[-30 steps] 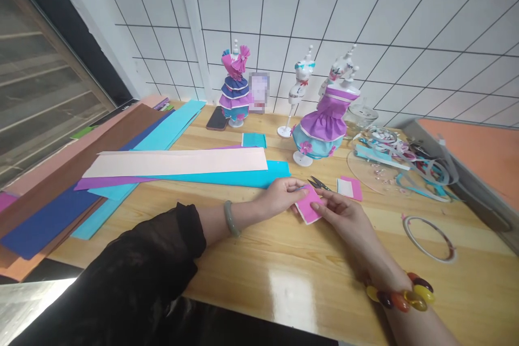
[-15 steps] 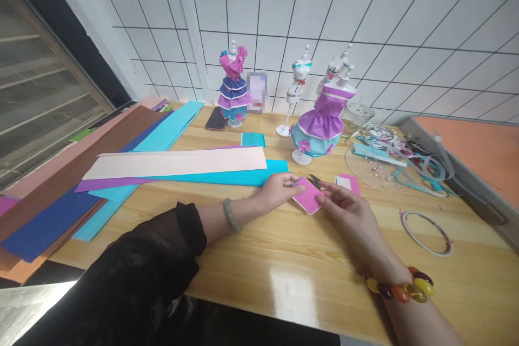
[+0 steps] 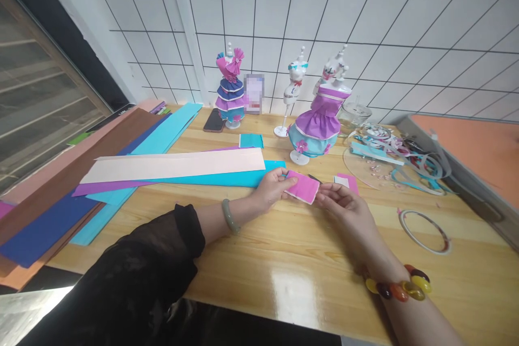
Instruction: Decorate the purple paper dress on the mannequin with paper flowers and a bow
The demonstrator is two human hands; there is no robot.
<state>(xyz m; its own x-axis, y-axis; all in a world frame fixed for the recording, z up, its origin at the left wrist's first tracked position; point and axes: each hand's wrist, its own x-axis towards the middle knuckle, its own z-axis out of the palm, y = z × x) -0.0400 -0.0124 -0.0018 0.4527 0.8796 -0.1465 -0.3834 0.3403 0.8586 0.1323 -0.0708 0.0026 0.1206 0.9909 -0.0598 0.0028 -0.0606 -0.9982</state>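
Over the wooden table, my left hand (image 3: 270,190) pinches the left end of a small pink rectangle of crepe paper (image 3: 303,187), thumb on top. The fingertips of my right hand (image 3: 343,203) are closed at the paper's right edge. A pale border runs along its lower side. Just behind the paper, the dark tip of a pair of scissors (image 3: 315,178) shows; the rest is hidden by paper and hand. Beyond my right fingers lies another pink piece (image 3: 348,183) with a white piece on it.
Long crepe paper strips (image 3: 174,166) cover the left side. Small dress forms, one in a purple paper dress (image 3: 322,113) and one in a tiered dress (image 3: 230,92), stand by the tiled wall. Ribbon scraps (image 3: 405,157), a ribbon ring (image 3: 425,232) and a phone (image 3: 214,120) also lie here.
The pink paper has turned from a slanted position to nearly level and shifted slightly left. My right fingertips have moved from its upper right corner to its right edge.
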